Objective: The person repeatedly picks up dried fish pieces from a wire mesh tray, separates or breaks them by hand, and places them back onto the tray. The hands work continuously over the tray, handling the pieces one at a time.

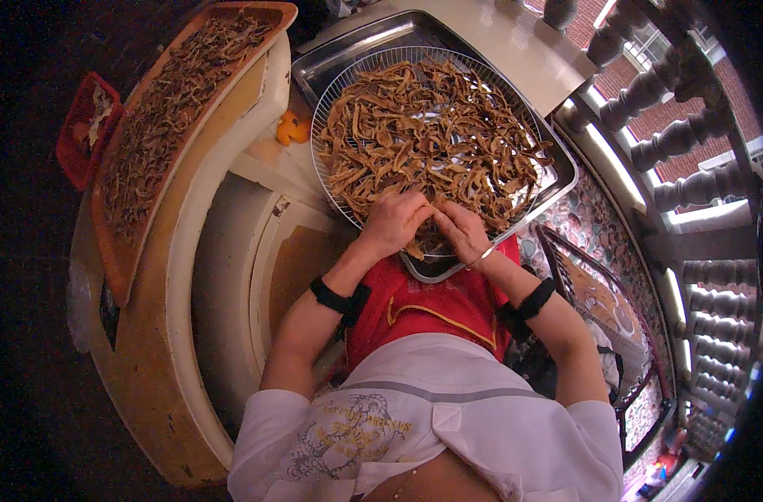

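Brown, dried-looking strips (pixel 398 125) cover a round wire rack (pixel 317 146), which rests over a shiny rectangular metal tray (pixel 321 69) in front of me. My left hand (pixel 396 221) and my right hand (pixel 461 229) meet at the rack's near edge. Thumbs and fingers of both hands are pinched together around a brown strip (pixel 432 209), mostly covered by my fingertips. More strips lie right beside and below my hands. A light bangle circles my right wrist.
At left, a long orange tray (pixel 279 17) of thinner brown shreds sits on a curved cream piece of furniture (pixel 181 351), beside a red basket (pixel 68 155). An orange object (pixel 293 128) lies near the rack. Rightward are a dark-framed chair (pixel 603 293) and a balustrade (pixel 666 151).
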`<action>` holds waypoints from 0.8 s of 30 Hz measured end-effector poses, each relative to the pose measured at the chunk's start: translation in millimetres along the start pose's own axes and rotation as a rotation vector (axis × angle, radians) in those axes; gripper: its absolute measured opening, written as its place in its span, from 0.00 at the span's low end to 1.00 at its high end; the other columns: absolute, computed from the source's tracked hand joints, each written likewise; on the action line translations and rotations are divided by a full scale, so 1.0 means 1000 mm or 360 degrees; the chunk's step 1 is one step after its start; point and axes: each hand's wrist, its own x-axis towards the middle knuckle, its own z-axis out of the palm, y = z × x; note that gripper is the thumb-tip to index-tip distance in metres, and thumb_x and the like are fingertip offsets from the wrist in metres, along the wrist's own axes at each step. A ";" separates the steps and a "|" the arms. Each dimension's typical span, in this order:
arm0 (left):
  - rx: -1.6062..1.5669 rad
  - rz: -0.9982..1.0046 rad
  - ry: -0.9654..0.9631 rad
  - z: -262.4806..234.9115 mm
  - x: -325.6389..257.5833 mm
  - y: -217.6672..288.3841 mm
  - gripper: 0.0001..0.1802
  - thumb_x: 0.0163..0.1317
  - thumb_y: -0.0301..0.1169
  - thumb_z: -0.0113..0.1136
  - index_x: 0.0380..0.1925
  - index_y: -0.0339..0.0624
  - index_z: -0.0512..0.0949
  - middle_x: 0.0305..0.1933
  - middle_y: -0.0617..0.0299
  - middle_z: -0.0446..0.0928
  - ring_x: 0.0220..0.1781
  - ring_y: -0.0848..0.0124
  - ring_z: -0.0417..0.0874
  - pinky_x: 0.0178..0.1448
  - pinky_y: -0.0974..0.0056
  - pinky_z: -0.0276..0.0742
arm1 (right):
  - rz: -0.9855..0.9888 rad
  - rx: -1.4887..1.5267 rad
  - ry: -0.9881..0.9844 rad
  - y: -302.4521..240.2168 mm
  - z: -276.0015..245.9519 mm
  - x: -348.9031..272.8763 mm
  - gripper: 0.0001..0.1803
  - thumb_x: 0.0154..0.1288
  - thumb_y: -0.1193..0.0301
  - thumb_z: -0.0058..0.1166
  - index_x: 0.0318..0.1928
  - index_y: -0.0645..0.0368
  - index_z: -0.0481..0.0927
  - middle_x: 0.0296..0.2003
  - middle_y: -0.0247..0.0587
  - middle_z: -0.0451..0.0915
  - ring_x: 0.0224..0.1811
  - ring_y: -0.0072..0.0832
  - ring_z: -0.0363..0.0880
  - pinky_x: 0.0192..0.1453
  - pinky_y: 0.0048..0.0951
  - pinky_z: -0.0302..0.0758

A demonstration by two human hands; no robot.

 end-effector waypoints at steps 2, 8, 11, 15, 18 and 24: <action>0.0043 0.0056 0.0007 -0.001 0.000 0.001 0.12 0.59 0.35 0.54 0.22 0.40 0.70 0.22 0.54 0.71 0.28 0.53 0.74 0.34 0.54 0.66 | 0.0017 0.0115 -0.0065 0.003 -0.001 0.000 0.18 0.67 0.59 0.41 0.40 0.62 0.74 0.32 0.51 0.75 0.38 0.48 0.74 0.42 0.37 0.69; 0.0194 0.0115 -0.0106 0.000 -0.004 -0.006 0.09 0.58 0.33 0.56 0.23 0.40 0.74 0.23 0.53 0.74 0.29 0.54 0.75 0.34 0.54 0.67 | 0.0123 0.0129 -0.0204 0.010 -0.004 0.003 0.19 0.68 0.58 0.41 0.36 0.64 0.72 0.27 0.50 0.72 0.33 0.42 0.72 0.39 0.36 0.67; 0.0150 0.0091 0.0069 0.002 -0.002 -0.001 0.08 0.58 0.33 0.57 0.25 0.41 0.75 0.24 0.54 0.74 0.30 0.54 0.76 0.35 0.54 0.68 | 0.0087 0.0304 -0.0112 0.015 0.000 0.004 0.19 0.69 0.57 0.40 0.37 0.63 0.72 0.26 0.47 0.71 0.31 0.37 0.71 0.39 0.33 0.67; 0.0036 0.0084 0.0122 0.000 0.002 0.005 0.09 0.58 0.34 0.58 0.27 0.41 0.76 0.26 0.55 0.75 0.32 0.54 0.77 0.36 0.55 0.70 | 0.0125 0.0461 0.0028 0.008 -0.002 0.005 0.18 0.69 0.59 0.41 0.38 0.63 0.73 0.27 0.45 0.72 0.31 0.33 0.70 0.39 0.30 0.68; 0.0044 0.0036 0.0054 -0.001 0.003 0.008 0.10 0.59 0.36 0.57 0.28 0.40 0.76 0.27 0.54 0.76 0.32 0.54 0.77 0.37 0.55 0.70 | 0.0151 0.0319 0.0109 0.015 0.002 0.005 0.17 0.69 0.60 0.42 0.38 0.63 0.74 0.28 0.46 0.74 0.31 0.34 0.72 0.39 0.31 0.68; -0.0113 -0.0105 -0.0218 0.005 0.001 -0.007 0.13 0.60 0.37 0.55 0.24 0.38 0.75 0.26 0.53 0.75 0.32 0.54 0.76 0.37 0.55 0.69 | 0.0120 0.0070 0.0129 0.017 0.003 0.005 0.18 0.68 0.59 0.43 0.37 0.62 0.75 0.28 0.51 0.75 0.30 0.43 0.75 0.36 0.35 0.70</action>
